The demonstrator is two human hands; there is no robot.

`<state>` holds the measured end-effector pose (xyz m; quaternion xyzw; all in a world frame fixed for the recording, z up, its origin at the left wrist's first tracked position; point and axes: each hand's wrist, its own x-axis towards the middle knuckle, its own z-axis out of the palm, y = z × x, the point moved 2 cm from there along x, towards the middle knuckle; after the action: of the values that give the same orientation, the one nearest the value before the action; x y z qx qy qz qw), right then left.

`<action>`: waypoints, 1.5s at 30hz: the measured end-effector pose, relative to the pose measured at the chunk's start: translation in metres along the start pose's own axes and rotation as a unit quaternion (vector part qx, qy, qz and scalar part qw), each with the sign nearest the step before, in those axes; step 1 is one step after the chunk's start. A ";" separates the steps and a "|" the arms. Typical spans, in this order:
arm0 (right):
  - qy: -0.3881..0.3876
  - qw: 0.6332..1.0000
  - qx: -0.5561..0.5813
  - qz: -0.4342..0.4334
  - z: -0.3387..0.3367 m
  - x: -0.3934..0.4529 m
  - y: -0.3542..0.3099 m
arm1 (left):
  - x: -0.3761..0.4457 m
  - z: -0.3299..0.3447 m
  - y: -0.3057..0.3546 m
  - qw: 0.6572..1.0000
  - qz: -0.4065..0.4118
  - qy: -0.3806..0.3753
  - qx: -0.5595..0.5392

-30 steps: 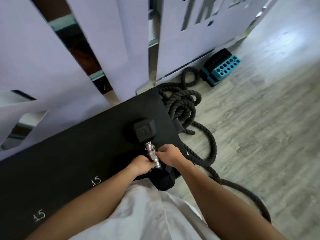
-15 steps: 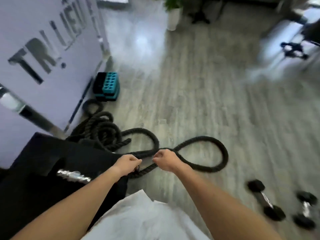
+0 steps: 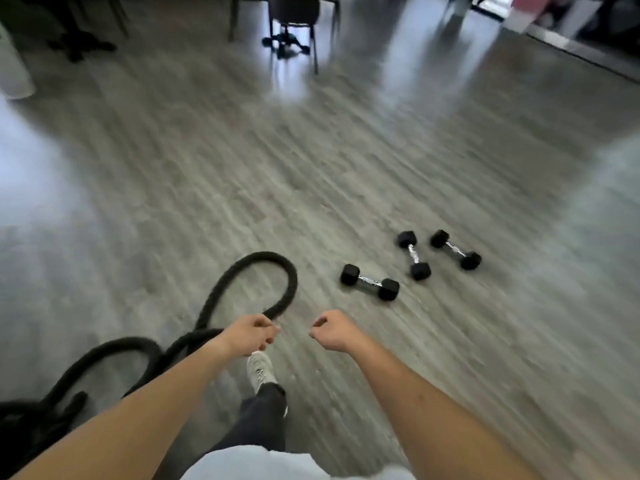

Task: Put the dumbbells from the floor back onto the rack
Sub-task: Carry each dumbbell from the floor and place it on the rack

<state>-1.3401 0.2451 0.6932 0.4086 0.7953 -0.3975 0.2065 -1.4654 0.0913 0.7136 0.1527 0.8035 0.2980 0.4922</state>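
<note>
Three dumbbells lie on the floor (image 3: 346, 150), ahead of and to the right of the hands, well apart from them. The near dumbbell (image 3: 369, 282) lies closest to the right hand; the middle dumbbell (image 3: 414, 255) and far dumbbell (image 3: 455, 249) sit just beyond it, near each other but not touching. The rack is not in view.

Step in hand, as we judge it: walking over to pick up the next dumbbell. To do it well we take the near one first, squat rather than stoop, and wrap the fingers around the bright handle between the hex heads, centred so neither head tips down. We step clear of the rope (image 3: 263, 282), whose loop lies on the floor just ahead of the left hand, with the shoe (image 3: 260, 370) under that hand.

Left hand (image 3: 251, 333): fingers curled into a loose fist, holding nothing we can see; the rope loop passes behind it in the view, with no contact evident. Right hand (image 3: 330, 330): likewise loosely clenched, empty, over bare floor. Both are raised in front of the body, near one another.
</note>
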 end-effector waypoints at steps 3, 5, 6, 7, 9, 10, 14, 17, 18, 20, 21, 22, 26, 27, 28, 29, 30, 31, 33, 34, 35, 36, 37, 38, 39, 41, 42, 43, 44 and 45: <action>0.017 0.999 0.032 0.035 -0.031 0.017 0.034 | 0.042 0.025 0.039 0.997 -0.001 -0.049 0.054; 0.018 0.996 0.057 0.068 -0.056 0.034 0.057 | 0.077 0.041 0.070 0.994 0.003 -0.076 0.080; 0.017 0.994 0.069 0.085 -0.069 0.043 0.066 | 0.094 0.048 0.086 0.992 0.006 -0.087 0.087; 0.021 0.991 0.081 0.102 -0.082 0.052 0.075 | 0.111 0.054 0.102 0.991 0.008 -0.100 0.090; 0.033 0.985 0.101 0.133 -0.109 0.068 0.089 | 0.137 0.065 0.133 0.987 0.010 -0.125 0.102; 0.040 0.982 0.110 0.146 -0.122 0.076 0.095 | 0.149 0.071 0.148 0.984 0.010 -0.137 0.118; 0.054 0.971 0.155 0.175 -0.170 0.107 0.111 | 0.196 0.087 0.204 0.970 0.020 -0.173 0.168; 0.055 0.966 0.171 0.186 -0.200 0.133 0.124 | 0.227 0.100 0.241 0.965 0.012 -0.190 0.181; 0.051 0.965 0.176 0.188 -0.208 0.140 0.128 | 0.234 0.104 0.250 0.964 0.006 -0.194 0.180; 0.042 0.962 0.192 0.192 -0.227 0.160 0.141 | 0.254 0.113 0.269 0.963 -0.010 -0.199 0.183; 0.037 0.961 0.197 0.192 -0.237 0.172 0.150 | 0.267 0.119 0.279 0.962 -0.018 -0.198 0.188; 0.031 0.961 0.198 0.191 -0.248 0.185 0.160 | 0.280 0.125 0.287 0.962 -0.026 -0.195 0.191; -0.003 0.967 0.182 0.177 -0.292 0.249 0.202 | 0.338 0.154 0.313 0.972 -0.055 -0.170 0.151; -0.014 0.969 0.179 0.171 -0.304 0.269 0.214 | 0.353 0.162 0.320 0.975 -0.068 -0.158 0.140; -0.020 0.970 0.175 0.166 -0.314 0.285 0.223 | 0.364 0.170 0.327 0.977 -0.081 -0.148 0.133; -0.029 0.972 0.171 0.159 -0.326 0.305 0.234 | 0.378 0.181 0.333 0.979 -0.094 -0.135 0.118; -0.035 0.973 0.168 0.155 -0.336 0.323 0.244 | 0.391 0.193 0.339 0.982 -0.106 -0.123 0.097; -0.040 0.973 0.168 0.154 -0.345 0.339 0.253 | 0.403 0.205 0.346 0.984 -0.117 -0.111 0.077; -0.053 0.973 0.162 0.153 -0.358 0.361 0.265 | 0.419 0.225 0.357 0.985 -0.142 -0.090 0.047; -0.062 0.974 0.157 0.151 -0.362 0.371 0.271 | 0.428 0.234 0.361 0.984 -0.155 -0.085 0.029; -0.074 0.974 0.151 0.151 -0.365 0.383 0.276 | 0.439 0.245 0.363 0.983 -0.166 -0.082 0.009; -0.087 0.974 0.146 0.150 -0.364 0.396 0.282 | 0.450 0.253 0.362 0.981 -0.175 -0.079 -0.009; -0.100 0.973 0.140 0.150 -0.362 0.408 0.287 | 0.461 0.261 0.359 0.979 -0.185 -0.075 -0.025; -0.110 0.973 0.136 0.150 -0.359 0.417 0.291 | 0.469 0.268 0.357 0.977 -0.197 -0.072 -0.036; -0.120 0.972 0.134 0.150 -0.353 0.431 0.296 | 0.482 0.274 0.350 0.974 -0.210 -0.070 -0.046; -0.141 0.969 0.129 0.159 -0.336 0.459 0.304 | 0.508 0.287 0.332 0.967 -0.239 -0.073 -0.052; -0.148 0.967 0.127 0.164 -0.326 0.477 0.309 | 0.523 0.293 0.321 0.964 -0.250 -0.074 -0.058; -0.153 0.966 0.124 0.169 -0.317 0.492 0.314 | 0.537 0.297 0.310 0.961 -0.260 -0.073 -0.067; -0.157 0.964 0.122 0.174 -0.303 0.511 0.319 | 0.554 0.301 0.296 0.956 -0.273 -0.073 -0.077; -0.160 0.963 0.122 0.180 -0.289 0.530 0.325 | 0.572 0.305 0.281 0.952 -0.284 -0.073 -0.087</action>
<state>-1.3842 0.8479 0.3694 0.4980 0.6110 -0.5078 0.3476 -1.4780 0.7176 0.3866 -0.1042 0.7464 0.2030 0.6252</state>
